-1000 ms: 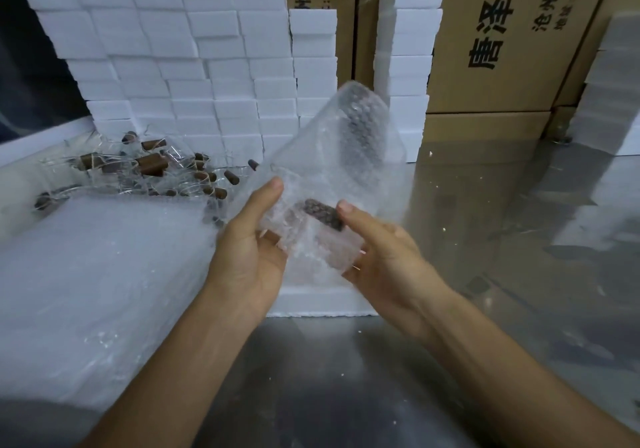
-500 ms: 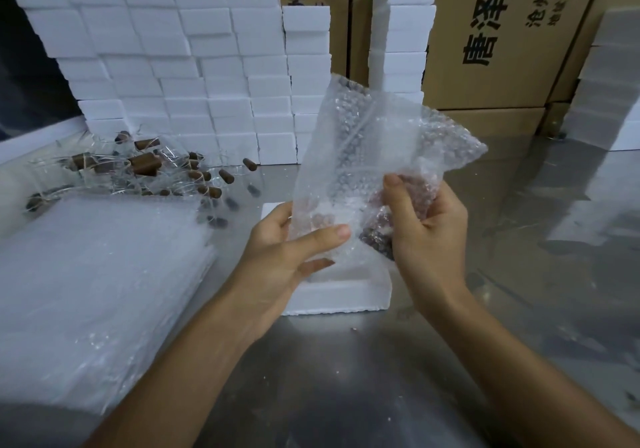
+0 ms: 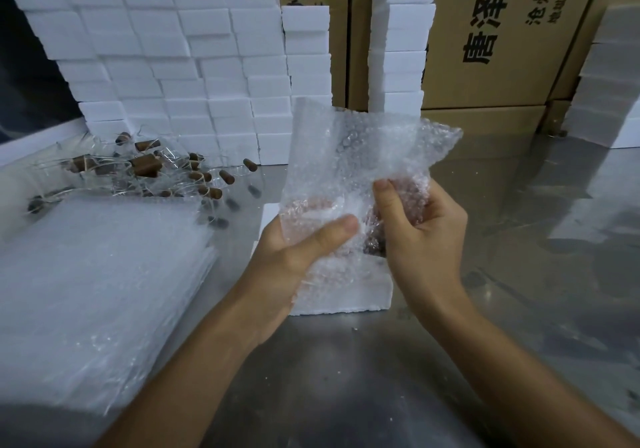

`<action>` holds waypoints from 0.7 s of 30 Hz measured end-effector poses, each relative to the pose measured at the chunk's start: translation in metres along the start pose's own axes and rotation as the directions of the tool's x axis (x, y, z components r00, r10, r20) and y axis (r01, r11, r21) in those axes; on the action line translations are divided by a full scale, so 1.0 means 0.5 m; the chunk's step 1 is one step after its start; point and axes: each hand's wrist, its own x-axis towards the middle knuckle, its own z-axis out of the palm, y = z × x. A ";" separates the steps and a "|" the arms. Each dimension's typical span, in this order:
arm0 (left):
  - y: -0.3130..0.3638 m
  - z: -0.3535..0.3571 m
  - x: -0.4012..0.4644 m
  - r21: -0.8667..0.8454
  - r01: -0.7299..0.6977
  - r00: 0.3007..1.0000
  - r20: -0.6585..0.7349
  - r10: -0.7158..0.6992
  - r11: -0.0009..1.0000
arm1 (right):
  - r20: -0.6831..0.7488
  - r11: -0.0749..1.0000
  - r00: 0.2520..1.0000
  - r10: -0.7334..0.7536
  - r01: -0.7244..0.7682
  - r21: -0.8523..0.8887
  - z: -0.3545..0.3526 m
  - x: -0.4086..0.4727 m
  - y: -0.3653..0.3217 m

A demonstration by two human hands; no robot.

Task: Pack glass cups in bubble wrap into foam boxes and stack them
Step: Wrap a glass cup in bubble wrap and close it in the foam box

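On the left of the bench (image 3: 346,378) lies a thick pile of bubble wrap sheets (image 3: 97,274). Behind it sits a heap of glass cups with brown corks (image 3: 145,167), waiting for their turn.

The left hand (image 3: 294,260) holds the bottom of the bubble wrap bag (image 3: 360,170), with its thumb pressed across the front. A moment ago this hand was only touching the side of the bag. The bag now stands up taller, with its open top spread wide.

The right hand (image 3: 419,236) is curled around a lump inside the bag. That lump looks like the glass cup, with its dark cork showing through the bubbles. A second ago the cup sat between both hands; now it is pushed down into the bag.

So the cup seems to be bagged. Just under the hands an open foam box (image 3: 346,295) sits on the bench, and the wrapped cup probably goes in there next.
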 end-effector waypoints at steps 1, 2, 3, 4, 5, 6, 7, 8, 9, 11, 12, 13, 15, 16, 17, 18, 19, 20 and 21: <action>0.000 0.003 -0.001 0.020 -0.004 1.000 0.008 0.003 1.000 | -0.006 1.000 1.000 0.003 -0.003 -0.020 -0.001 0.001 0.002; -0.001 0.005 -0.002 0.030 -0.007 1.000 0.000 0.007 1.000 | -0.010 0.999 1.000 0.014 -0.015 -0.033 -0.002 0.003 0.003; -0.002 0.005 -0.002 0.030 -0.011 1.000 -0.012 0.011 0.999 | -0.016 0.999 0.999 0.035 -0.035 -0.032 -0.004 0.005 0.005; -0.002 0.005 -0.002 0.022 -0.015 1.000 -0.022 0.015 1.000 | -0.026 0.998 0.998 0.062 -0.062 -0.010 -0.006 0.007 0.005; -0.002 0.003 -0.001 0.012 -0.015 0.999 -0.037 0.016 1.000 | -0.040 0.995 0.995 0.093 -0.092 0.026 -0.007 0.010 0.006; -0.001 0.001 -0.001 0.000 -0.010 0.998 -0.063 0.010 1.000 | -0.060 0.991 0.991 0.122 -0.119 0.056 -0.009 0.013 0.008; 0.000 -0.002 0.000 -0.013 -0.003 0.995 -0.101 0.001 1.000 | -0.082 0.987 0.986 0.147 -0.141 0.074 -0.012 0.018 0.009; 0.002 -0.005 0.002 -0.024 0.006 0.990 -0.141 -0.010 1.000 | -0.098 0.983 0.980 0.171 -0.162 0.086 -0.015 0.022 0.012; 0.001 -0.010 0.004 -0.036 0.014 0.984 -0.178 -0.020 0.999 | -0.106 0.978 0.976 0.193 -0.183 0.099 -0.018 0.027 0.014; 0.002 -0.018 0.008 -0.069 0.028 0.971 -0.234 -0.044 0.997 | -0.117 0.969 0.967 0.227 -0.213 0.122 -0.027 0.037 0.020; 0.004 -0.021 0.010 -0.098 0.039 0.966 -0.252 -0.063 0.994 | -0.129 0.968 0.964 0.234 -0.218 0.122 -0.030 0.041 0.021; 0.004 -0.024 0.012 -0.128 0.047 0.961 -0.266 -0.080 0.991 | -0.148 0.974 0.965 0.217 -0.203 0.103 -0.032 0.044 0.023; 0.005 -0.031 0.015 -0.176 0.047 0.956 -0.277 -0.095 0.983 | -0.182 0.997 0.982 0.059 -0.066 -0.033 -0.036 0.045 0.019; 0.007 -0.033 0.015 -0.189 0.043 0.958 -0.270 -0.094 0.981 | -0.162 0.989 0.984 -0.076 0.054 -0.137 -0.037 0.043 0.015; 0.008 -0.036 0.014 -0.193 0.040 0.961 -0.262 -0.090 0.980 | -0.097 0.952 0.971 -0.221 0.193 -0.236 -0.038 0.040 0.012; 0.010 -0.037 0.013 -0.188 0.038 0.964 -0.251 -0.086 0.981 | 0.001 0.887 0.936 -0.351 0.333 -0.320 -0.039 0.036 0.012; 0.012 -0.037 0.012 -0.179 0.034 0.968 -0.238 -0.076 0.983 | 0.108 0.818 0.893 -0.438 0.445 -0.365 -0.037 0.030 0.013; 0.013 -0.038 0.011 -0.174 0.027 0.974 -0.218 -0.065 0.984 | 0.211 0.777 0.860 -0.465 0.510 -0.368 -0.035 0.026 0.016; 0.016 -0.037 0.009 -0.171 0.021 0.979 -0.197 -0.055 0.985 | 0.292 0.776 0.853 -0.432 0.517 -0.362 -0.031 0.023 0.019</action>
